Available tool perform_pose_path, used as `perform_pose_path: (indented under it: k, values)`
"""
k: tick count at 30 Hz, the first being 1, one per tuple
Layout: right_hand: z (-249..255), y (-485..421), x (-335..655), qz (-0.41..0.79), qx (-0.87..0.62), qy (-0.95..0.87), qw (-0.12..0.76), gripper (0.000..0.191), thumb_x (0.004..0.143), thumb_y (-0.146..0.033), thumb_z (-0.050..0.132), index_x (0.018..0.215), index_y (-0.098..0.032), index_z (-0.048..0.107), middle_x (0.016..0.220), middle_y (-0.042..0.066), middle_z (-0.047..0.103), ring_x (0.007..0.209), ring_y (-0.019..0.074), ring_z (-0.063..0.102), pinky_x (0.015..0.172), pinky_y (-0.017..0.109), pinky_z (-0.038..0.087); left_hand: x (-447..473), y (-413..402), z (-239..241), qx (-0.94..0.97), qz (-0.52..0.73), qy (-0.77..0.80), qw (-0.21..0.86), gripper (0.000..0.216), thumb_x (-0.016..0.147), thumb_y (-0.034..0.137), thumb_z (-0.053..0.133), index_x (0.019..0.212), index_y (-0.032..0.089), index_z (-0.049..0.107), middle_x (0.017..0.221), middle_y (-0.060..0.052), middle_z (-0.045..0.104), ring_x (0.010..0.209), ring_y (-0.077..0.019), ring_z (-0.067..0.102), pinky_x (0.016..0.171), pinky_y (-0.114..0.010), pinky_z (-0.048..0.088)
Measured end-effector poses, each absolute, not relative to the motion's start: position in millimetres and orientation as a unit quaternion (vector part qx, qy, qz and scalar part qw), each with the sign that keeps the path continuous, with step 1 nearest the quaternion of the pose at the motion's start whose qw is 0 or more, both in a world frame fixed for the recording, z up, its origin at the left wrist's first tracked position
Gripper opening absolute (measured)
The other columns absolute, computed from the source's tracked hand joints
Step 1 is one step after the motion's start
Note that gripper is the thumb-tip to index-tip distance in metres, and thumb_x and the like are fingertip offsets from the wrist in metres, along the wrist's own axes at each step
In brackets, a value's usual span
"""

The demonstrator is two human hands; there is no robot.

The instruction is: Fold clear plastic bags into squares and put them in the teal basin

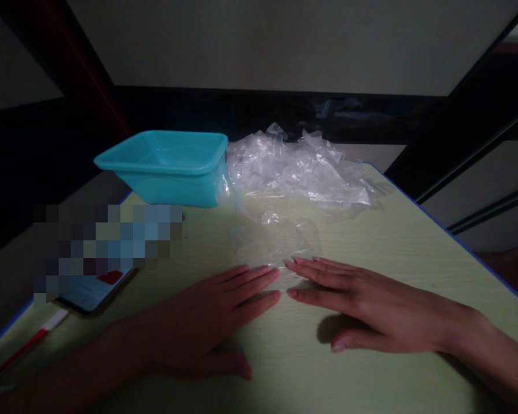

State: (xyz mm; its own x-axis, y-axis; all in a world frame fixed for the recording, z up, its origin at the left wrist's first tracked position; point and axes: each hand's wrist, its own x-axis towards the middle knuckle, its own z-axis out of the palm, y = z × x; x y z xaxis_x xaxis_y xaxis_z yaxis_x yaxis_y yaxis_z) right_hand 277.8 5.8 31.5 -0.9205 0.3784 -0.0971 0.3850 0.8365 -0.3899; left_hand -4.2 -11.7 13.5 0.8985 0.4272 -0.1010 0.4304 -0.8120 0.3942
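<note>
My left hand (211, 322) lies flat on the pale green table (392, 259), fingers stretched out and pointing right. My right hand (362, 305) lies flat too, fingers pointing left, its tips almost meeting those of the left hand. Both sets of fingertips rest on the near edge of a single clear plastic sheet or bag (271, 238) spread on the table. Behind it is a crumpled pile of clear plastic bags (297, 167). Neither hand grips anything.
A turquoise plastic tub (172, 167) stands at the back left, touching the plastic pile. A phone (95, 290) lies at the left edge, partly blurred out, with a red and white cable (30, 342) beside it. The table has a blue rim; dark bed frames surround it.
</note>
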Motion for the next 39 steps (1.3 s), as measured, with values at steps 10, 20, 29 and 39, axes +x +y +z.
perform_pose_path:
  k: [10, 20, 29, 39]
  values:
    - [35, 6, 284, -0.183, 0.207, 0.961, -0.020, 0.051, 0.089, -0.042, 0.051, 0.133, -0.015, 0.048, 0.152, 0.012, 0.011, 0.139, 0.0264, 0.012, 0.112, 0.045, 0.019, -7, -10, 22, 0.956, 0.006, 0.222, 0.192, 0.068, 0.088, 0.056, 0.046, 0.141, 0.016, 0.033, 0.152, -0.012, 0.013, 0.140, -0.0260, 0.014, 0.113, -0.041, 0.016]
    - [36, 8, 287, -0.153, 0.207, 0.966, -0.030, 0.044, 0.089, -0.040, 0.051, 0.123, -0.013, 0.058, 0.152, 0.013, 0.013, 0.138, 0.0274, 0.017, 0.111, 0.044, 0.022, -11, -9, 23, 0.963, 0.037, 0.213, 0.163, 0.062, 0.090, 0.056, 0.040, 0.134, 0.012, 0.044, 0.152, -0.015, 0.015, 0.140, -0.0274, 0.013, 0.114, -0.043, 0.015]
    - [34, 10, 287, -0.104, 0.189, 0.976, -0.032, 0.042, 0.090, -0.042, 0.049, 0.121, -0.015, 0.059, 0.152, 0.013, 0.015, 0.138, 0.0260, 0.018, 0.111, 0.045, 0.021, -10, -9, 23, 0.971, 0.067, 0.194, 0.126, 0.058, 0.092, 0.055, 0.038, 0.126, 0.009, 0.050, 0.148, -0.019, 0.024, 0.139, -0.0280, 0.017, 0.113, -0.044, 0.018]
    - [29, 11, 286, 0.010, 0.142, 0.975, -0.172, 0.028, 0.093, -0.030, 0.048, 0.104, -0.012, 0.066, 0.120, 0.013, 0.063, 0.113, 0.0210, 0.057, 0.100, 0.038, 0.043, -2, -16, 13, 0.967, 0.175, 0.184, -0.022, 0.033, 0.098, 0.031, 0.036, 0.109, 0.010, 0.059, 0.129, -0.013, 0.056, 0.122, -0.0222, 0.049, 0.104, -0.035, 0.037]
